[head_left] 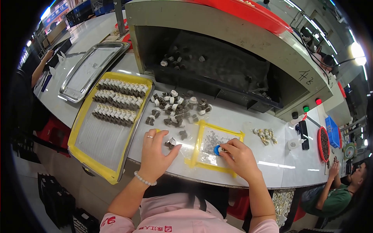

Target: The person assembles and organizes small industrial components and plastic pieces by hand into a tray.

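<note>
My left hand (156,153) is over the table with thumb and fingers spread. A small dark-and-white part (171,143) lies in the gap between thumb and forefinger, and I see no grip on it. My right hand (240,157) is closed in a pinch on a small round blue piece (217,150) with something whitish at its middle; the fingers partly cover it. Under that hand lies a clear sheet (206,155) framed in yellow tape, with small grey bits scattered on it. Beyond my left hand is a loose pile of dark-and-white parts (176,108).
At left, a yellow-edged tray (112,145) bears three rows of similar parts, beside a bare metal tray (87,70). A box-like machine (233,35) with a dark opening stands behind. Several whitish parts (265,136), a bottle (294,144) and a co-worker (336,190) are at right.
</note>
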Demonstrator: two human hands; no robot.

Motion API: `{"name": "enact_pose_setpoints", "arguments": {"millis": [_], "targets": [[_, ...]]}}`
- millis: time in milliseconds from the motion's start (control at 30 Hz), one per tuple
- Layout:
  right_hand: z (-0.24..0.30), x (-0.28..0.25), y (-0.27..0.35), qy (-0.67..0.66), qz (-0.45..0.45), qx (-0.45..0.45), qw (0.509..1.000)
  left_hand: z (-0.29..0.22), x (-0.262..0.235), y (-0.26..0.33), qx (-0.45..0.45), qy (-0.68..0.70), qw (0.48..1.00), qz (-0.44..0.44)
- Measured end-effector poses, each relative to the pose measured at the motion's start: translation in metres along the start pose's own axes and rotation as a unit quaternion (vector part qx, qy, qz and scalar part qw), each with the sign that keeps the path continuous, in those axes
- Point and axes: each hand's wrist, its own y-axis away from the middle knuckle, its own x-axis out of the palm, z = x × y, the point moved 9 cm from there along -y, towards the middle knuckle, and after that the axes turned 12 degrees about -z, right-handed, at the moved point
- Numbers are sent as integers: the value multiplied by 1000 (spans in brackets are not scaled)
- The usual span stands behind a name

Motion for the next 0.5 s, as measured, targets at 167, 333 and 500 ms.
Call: {"name": "enact_pose_setpoints", "arguments": {"millis": [167, 333, 500], "targets": [[10, -1, -4, 50, 13, -34, 998, 4, 17, 4, 38, -63, 995, 61], [2, -2, -1, -16, -8, 16, 1000, -2, 15, 3, 58, -46, 995, 64], [-10, -6, 7, -125, -45, 103, 986, 5, 39, 32, -265, 404, 865, 133]]}}
